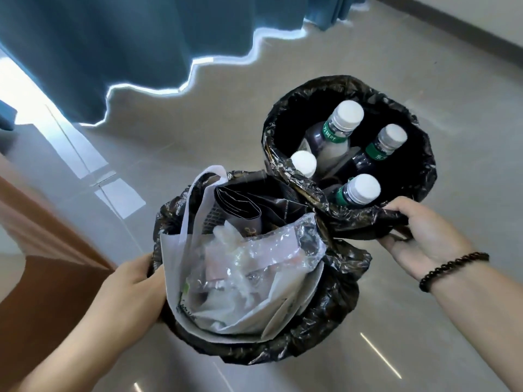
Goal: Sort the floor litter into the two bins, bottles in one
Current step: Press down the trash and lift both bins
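Observation:
Two bins lined with black plastic bags stand side by side on the floor. The near bin (336,304) holds a white bag (181,227), clear plastic wrapping (254,264) and dark paper packaging (240,205). The far bin (424,171) holds several clear bottles with white caps (346,117) and green labels, all upright. My left hand (133,290) grips the near bin's rim at its left side. My right hand (421,236) grips the far bin's black liner at its near edge; a dark bead bracelet sits on that wrist.
Glossy grey tiled floor (283,80) spreads around the bins. A blue curtain (113,46) hangs at the back left, light showing under its hem. A brown wooden panel (42,250) is at the left. A dark skirting line (467,32) runs along the far right.

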A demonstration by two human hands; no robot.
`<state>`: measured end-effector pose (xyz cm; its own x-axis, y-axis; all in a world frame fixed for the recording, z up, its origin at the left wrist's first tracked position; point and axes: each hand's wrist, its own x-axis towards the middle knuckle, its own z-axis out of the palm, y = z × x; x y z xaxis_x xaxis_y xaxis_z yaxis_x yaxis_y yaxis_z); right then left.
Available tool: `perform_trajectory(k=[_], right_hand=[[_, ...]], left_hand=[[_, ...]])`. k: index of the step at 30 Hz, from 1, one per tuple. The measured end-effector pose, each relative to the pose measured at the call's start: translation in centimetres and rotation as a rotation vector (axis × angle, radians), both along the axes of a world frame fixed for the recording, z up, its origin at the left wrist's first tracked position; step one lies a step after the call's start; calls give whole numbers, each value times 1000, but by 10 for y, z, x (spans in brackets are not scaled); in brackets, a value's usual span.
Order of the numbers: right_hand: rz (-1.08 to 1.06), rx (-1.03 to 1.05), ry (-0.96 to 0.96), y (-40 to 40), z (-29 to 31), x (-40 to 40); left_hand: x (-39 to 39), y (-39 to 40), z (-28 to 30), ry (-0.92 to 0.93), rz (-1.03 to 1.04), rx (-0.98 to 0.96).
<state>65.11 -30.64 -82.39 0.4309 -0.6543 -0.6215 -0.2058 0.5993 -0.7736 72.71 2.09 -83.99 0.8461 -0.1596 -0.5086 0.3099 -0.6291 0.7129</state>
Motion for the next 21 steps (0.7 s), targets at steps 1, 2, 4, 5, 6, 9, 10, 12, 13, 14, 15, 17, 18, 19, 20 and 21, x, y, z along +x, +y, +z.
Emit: perform_trajectory(k=[1, 2, 4, 5, 6, 9, 10, 12, 13, 14, 15, 17, 18, 19, 20, 21], right_hand=[[-30, 9, 9, 3, 0, 1], [-54, 22, 24, 5, 3, 4], [-110, 68, 36, 12, 7, 6], [-126, 88, 49, 15, 8, 6], [-144, 103, 73, 17, 11, 6], [-201, 134, 178, 14, 27, 8], [-222, 150, 207, 13, 32, 7], [-238, 191, 223, 11, 45, 4], [-247, 219, 232, 9, 51, 0], [-262, 246, 253, 10, 59, -5], [-276, 259, 268, 13, 63, -11], [-329, 299, 302, 17, 79, -20], [-361, 323, 325, 18, 91, -27], [-373, 338, 340, 20, 102, -32], [-381, 351, 349, 22, 116, -37], [-393, 365, 362, 20, 131, -42]], left_hand=[[-2, -1, 0, 8, 28, -15], [-7, -4, 2, 24, 76, -31], [-19, -12, 7, 74, 176, -29], [-25, -16, 12, 102, 220, -40], [-30, -18, 14, 126, 255, -64], [-43, -22, 25, 214, 354, -124], [-47, -21, 29, 222, 379, -142], [-49, -25, 46, 233, 420, -176], [-47, -27, 59, 225, 438, -179], [-44, -31, 76, 219, 448, -170], [-42, -32, 84, 210, 464, -178], [-38, -37, 109, 175, 487, -166], [-37, -41, 124, 159, 495, -149], [-37, -45, 136, 145, 506, -152], [-36, -51, 151, 132, 522, -155], [-36, -57, 165, 123, 534, -155]])
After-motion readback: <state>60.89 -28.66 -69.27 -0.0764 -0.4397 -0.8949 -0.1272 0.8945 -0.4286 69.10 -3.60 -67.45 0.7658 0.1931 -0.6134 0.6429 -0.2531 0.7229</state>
